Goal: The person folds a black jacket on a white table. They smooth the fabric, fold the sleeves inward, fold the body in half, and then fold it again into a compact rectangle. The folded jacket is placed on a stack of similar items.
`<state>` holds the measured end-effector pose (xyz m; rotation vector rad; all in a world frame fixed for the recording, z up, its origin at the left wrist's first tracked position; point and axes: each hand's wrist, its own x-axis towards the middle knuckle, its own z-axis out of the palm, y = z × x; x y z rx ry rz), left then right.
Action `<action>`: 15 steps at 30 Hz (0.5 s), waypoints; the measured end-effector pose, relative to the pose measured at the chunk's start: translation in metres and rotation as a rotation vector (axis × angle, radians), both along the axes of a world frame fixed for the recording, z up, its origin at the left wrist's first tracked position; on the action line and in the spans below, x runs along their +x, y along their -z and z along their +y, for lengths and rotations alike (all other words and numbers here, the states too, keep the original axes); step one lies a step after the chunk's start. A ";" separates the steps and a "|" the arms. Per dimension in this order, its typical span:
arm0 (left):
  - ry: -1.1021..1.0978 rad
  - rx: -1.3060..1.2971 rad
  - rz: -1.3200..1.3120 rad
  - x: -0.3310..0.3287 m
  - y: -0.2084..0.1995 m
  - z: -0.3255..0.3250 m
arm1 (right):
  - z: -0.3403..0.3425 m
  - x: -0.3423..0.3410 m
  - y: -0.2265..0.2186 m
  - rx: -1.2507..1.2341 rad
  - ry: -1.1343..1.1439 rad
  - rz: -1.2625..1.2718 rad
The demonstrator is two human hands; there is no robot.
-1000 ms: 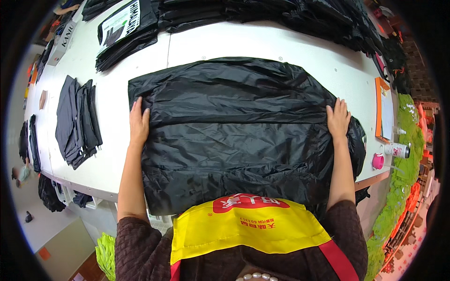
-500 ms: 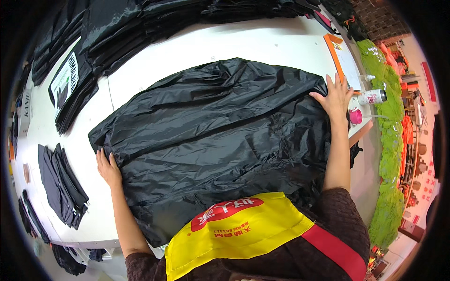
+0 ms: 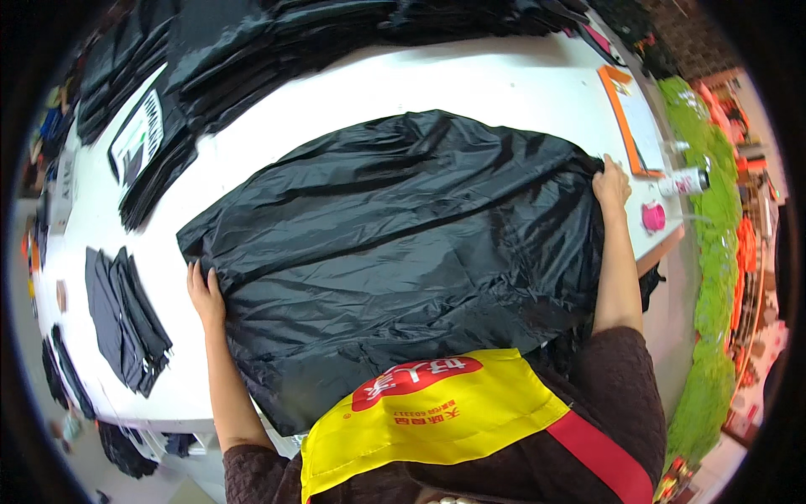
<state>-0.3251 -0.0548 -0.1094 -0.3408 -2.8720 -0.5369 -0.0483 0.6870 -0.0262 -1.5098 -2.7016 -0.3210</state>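
Observation:
A large black, thin, glossy cloth piece (image 3: pixel 378 244) lies spread and wrinkled across the white table in front of me; its kind of garment cannot be made out. At its left edge rests my left hand (image 3: pixel 205 294), fingers stretched out and touching the cloth by a folded corner. My right hand (image 3: pixel 612 185) is at the upper right corner, its fingers closed round the edge of the cloth. The near edge of the cloth runs under my yellow apron (image 3: pixel 437 420).
Stacks of folded black cloth (image 3: pixel 277 63) line the table's far side. Dark cut pieces (image 3: pixel 126 319) lie at left. On the right are an orange-edged clipboard (image 3: pixel 621 118), a white bottle (image 3: pixel 684 181) and a pink round container (image 3: pixel 653 217). Green cloth (image 3: pixel 705 252) is piled beyond the white table (image 3: pixel 537 92).
My right hand has gone from spread fingers on the cloth to fingers closed on its edge. My left hand stays at the left edge. The whole view has shifted slightly.

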 end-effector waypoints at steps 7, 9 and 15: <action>-0.159 0.326 -0.442 -0.059 -0.033 0.002 | -0.124 -0.121 -0.035 -0.412 -0.806 0.378; -0.280 0.428 -0.561 -0.074 -0.046 0.001 | -0.144 -0.152 -0.027 -0.376 -0.944 0.174; -0.358 0.141 -0.660 -0.080 -0.059 0.014 | -0.144 -0.204 -0.002 -0.744 -0.683 -0.054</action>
